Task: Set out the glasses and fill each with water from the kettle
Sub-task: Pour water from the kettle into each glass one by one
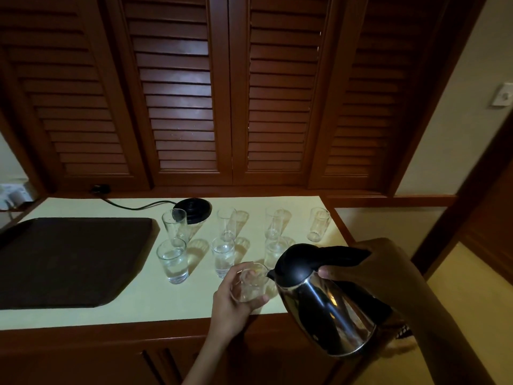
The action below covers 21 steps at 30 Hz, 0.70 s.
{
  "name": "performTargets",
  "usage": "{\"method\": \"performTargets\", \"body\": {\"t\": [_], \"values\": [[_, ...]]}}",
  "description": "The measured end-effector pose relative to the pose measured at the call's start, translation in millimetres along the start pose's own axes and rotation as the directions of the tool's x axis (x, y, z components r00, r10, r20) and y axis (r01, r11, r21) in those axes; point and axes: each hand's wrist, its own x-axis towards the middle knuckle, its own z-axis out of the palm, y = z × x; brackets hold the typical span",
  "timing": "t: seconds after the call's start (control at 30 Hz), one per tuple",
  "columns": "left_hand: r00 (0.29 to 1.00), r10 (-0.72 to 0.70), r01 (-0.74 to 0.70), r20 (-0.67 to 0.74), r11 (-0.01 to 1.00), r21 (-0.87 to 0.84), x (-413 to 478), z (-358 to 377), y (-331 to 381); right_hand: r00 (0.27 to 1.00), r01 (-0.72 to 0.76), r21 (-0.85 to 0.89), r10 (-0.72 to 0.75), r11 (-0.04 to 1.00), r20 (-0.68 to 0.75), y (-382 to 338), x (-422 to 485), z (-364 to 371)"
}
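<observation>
Presently, my left hand (231,300) grips a short tumbler (251,286) near the counter's (138,307) front edge. My right hand (383,269) is clamped on the steel kettle's (327,309) handle, with the spout at the tumbler's rim. Risks, in my judgement: a hasty tilt overshoots the small mouth and wets the counter, or the kettle body knocks the neighbouring tumbler (273,252) just behind it.

The left hand (236,301) was held out from the near edge, its forearm slanting up and rightward, with fingers and thumb curled round a glass (251,284). To its right, the right hand (372,270) gripped the kettle (324,304) by its handle, the arm entering from the near right.
</observation>
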Motion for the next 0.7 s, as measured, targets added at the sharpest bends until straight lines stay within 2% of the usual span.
{"method": "performTargets", "body": {"t": [0.7], "values": [[0.999,-0.042,0.042,0.005,0.999,-0.014,-5.5,-2.7,4.1,0.999,0.018,-0.042,-0.019,0.999,-0.034,1.8,-2.1,3.3]]}}
